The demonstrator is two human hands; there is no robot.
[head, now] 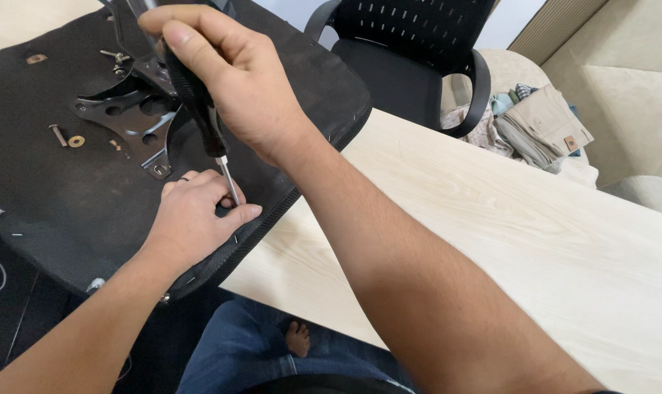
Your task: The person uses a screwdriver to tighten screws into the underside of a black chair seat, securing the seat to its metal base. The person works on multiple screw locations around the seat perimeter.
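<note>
An upturned black chair seat [61,197] lies on a pale wooden table [491,219], its fabric underside up. My right hand [236,80] grips the black handle of a screwdriver [199,109], held upright with the metal shaft pointing down near the seat's front edge. My left hand [192,219] rests on the fabric and pinches around the screwdriver's tip; what it holds there is hidden by the fingers. A black metal mounting plate [130,120] sits on the seat behind the hands.
Loose screws and a washer [75,141] lie on the seat at the left. A black office chair [411,58] stands behind the table. Folded clothes [539,124] lie on a beige sofa at the right. My knees and a bare foot [298,339] show below.
</note>
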